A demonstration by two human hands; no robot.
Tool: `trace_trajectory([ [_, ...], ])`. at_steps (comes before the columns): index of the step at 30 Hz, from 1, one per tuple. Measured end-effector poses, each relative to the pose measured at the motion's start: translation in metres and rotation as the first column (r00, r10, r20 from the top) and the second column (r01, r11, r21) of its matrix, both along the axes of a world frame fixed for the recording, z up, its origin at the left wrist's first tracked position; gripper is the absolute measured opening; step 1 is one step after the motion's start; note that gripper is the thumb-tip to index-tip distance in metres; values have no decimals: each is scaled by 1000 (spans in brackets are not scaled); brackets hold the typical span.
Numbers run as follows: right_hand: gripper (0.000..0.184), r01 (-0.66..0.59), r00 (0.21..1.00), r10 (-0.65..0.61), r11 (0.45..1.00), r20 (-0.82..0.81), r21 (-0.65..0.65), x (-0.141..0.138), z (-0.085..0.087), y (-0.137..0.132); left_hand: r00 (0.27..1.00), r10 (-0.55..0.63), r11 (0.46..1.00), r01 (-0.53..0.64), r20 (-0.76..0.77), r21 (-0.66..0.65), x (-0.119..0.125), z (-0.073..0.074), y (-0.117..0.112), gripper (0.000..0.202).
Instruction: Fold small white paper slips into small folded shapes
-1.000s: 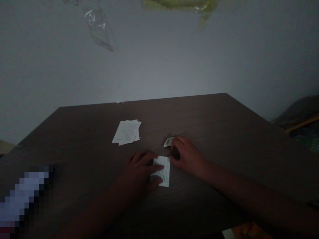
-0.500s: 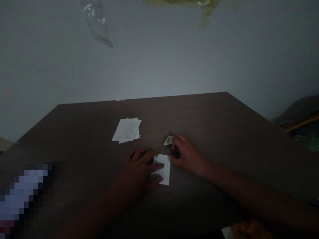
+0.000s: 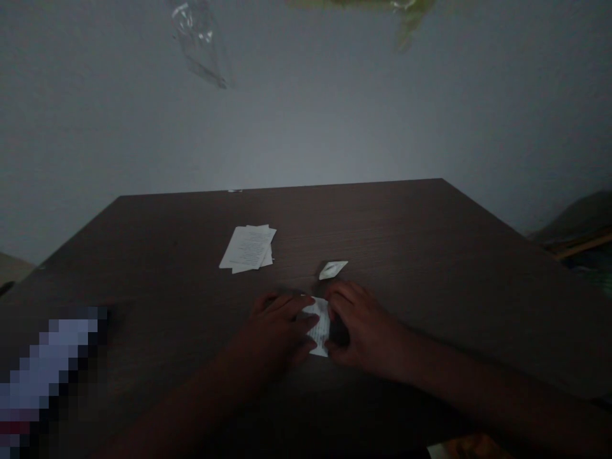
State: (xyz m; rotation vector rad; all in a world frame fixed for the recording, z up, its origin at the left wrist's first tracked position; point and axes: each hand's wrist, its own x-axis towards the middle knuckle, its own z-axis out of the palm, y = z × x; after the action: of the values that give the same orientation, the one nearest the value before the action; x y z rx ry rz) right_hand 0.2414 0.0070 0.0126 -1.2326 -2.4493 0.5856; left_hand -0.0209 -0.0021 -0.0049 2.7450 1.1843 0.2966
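A small white printed paper slip [image 3: 319, 326] lies on the dark wood table, mostly covered by my hands. My left hand [image 3: 277, 330] presses on its left part with the fingers spread across it. My right hand [image 3: 363, 322] comes in from the right, its fingertips over the slip's right edge. A little above them sits a small folded white paper piece [image 3: 333, 270], touched by neither hand. Farther left, a loose stack of printed paper slips [image 3: 247, 248] lies out of reach of my fingertips.
The dark wood table [image 3: 363, 217] ends at a far edge against a grey wall [image 3: 306, 115]. A pixelated blurred patch [image 3: 50, 370] covers the lower left. Clear plastic [image 3: 198, 38] hangs at the top, and dark furniture [image 3: 574, 223] stands at the right.
My right hand has moved down and left, off the small folded piece and onto the slip's right edge. The folded piece now shows whole. My left hand has stayed on the slip.
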Motion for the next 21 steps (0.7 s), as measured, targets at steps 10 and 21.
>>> trace_trajectory([
  [10, 29, 157, 987, -158, 987, 24, 27, 4, -1, 38, 1000, 2, 999, -3, 7, 38, -1, -1, 3, 32],
  [21, 34, 197, 978, -198, 980, 62, 19, 1, 1, 40, 999, 17, 1000, -17, -39, -2, -4, -2, 3, 38],
])
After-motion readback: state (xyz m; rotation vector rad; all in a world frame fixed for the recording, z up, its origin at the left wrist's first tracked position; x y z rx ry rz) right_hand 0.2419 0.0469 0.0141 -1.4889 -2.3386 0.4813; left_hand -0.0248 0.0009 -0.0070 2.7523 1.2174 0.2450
